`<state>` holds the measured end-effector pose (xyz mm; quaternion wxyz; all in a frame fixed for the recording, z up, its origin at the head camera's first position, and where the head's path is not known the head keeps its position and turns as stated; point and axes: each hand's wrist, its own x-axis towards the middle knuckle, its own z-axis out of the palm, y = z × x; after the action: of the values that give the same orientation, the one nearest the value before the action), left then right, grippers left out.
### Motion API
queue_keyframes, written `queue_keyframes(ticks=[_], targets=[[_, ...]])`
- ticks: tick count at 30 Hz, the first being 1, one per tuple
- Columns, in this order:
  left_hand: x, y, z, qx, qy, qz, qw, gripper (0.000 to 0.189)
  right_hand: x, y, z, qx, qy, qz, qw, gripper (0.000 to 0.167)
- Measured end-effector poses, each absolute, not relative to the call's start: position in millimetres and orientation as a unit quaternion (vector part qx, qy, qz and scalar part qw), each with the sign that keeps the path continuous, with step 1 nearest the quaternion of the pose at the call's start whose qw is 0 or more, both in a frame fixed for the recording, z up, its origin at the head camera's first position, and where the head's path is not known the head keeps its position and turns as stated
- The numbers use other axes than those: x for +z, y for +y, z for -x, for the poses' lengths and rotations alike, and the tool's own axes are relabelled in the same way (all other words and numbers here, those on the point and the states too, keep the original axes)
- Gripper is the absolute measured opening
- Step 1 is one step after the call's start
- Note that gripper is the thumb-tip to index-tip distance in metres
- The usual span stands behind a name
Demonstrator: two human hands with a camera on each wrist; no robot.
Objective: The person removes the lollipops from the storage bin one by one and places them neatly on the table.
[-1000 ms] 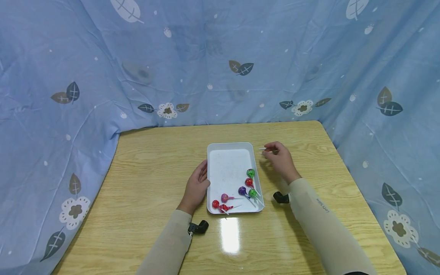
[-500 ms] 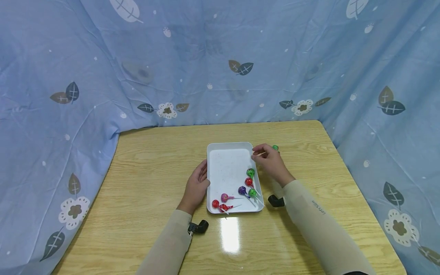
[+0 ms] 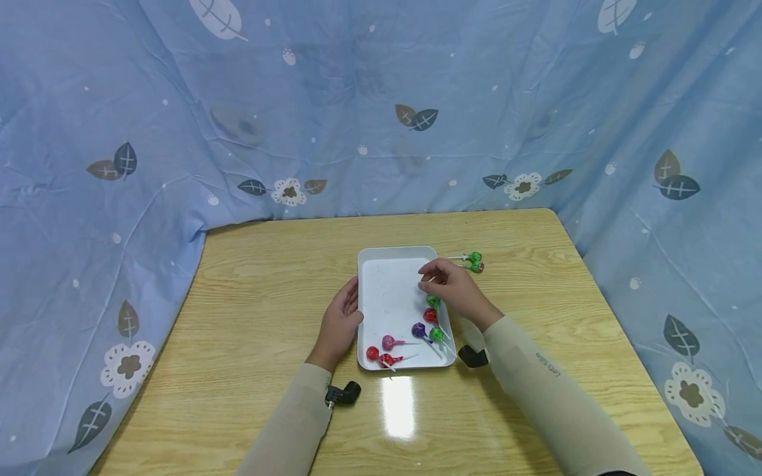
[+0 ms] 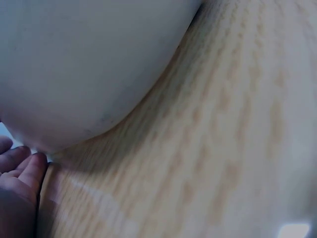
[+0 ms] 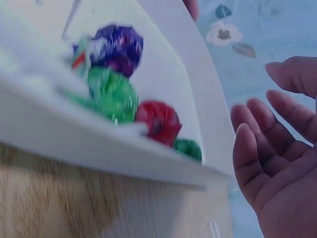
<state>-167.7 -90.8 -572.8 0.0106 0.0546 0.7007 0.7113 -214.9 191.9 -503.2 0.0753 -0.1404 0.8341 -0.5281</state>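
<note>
A white tray (image 3: 389,277) lies on the table, with several wrapped lollipops in its near and right parts. My left hand (image 3: 339,327) holds the tray's left side, thumb on the rim and fingers along the outer wall. Over the tray's right rim hovers my right hand (image 3: 458,291), its fingers loosely bent; in the right wrist view nothing shows between them. Closest beneath it is a green lollipop (image 3: 433,301), then a red lollipop (image 3: 430,315). A purple lollipop (image 3: 419,330) and another green lollipop (image 3: 437,334) lie nearer. Pink lollipop (image 3: 389,342) and red ones sit at the near left.
Two green lollipops (image 3: 474,256) lie side by side on the wooden table (image 3: 268,297), right of the tray, sticks pointing left. A blue patterned curtain (image 3: 357,132) surrounds the table's back and sides. Each wrist carries a black camera (image 3: 351,393).
My right hand has moved left and nearer, from above the two green lollipops on the table to over the tray's right side, uncovering them. The left hand and tray stay put.
</note>
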Motion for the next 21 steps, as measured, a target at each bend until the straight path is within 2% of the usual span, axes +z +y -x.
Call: queue_keyframes(ticks=[10,21], targets=[[-574,-92,167,0.713,0.699,-0.055,0.012,0.075,-497,170,201,-0.519,0.824,0.183,0.137,0.03],[-574,-91,168,0.721,0.689,-0.066,0.015,0.073,-502,149,189,-0.481,0.822,0.241,0.187,0.024]])
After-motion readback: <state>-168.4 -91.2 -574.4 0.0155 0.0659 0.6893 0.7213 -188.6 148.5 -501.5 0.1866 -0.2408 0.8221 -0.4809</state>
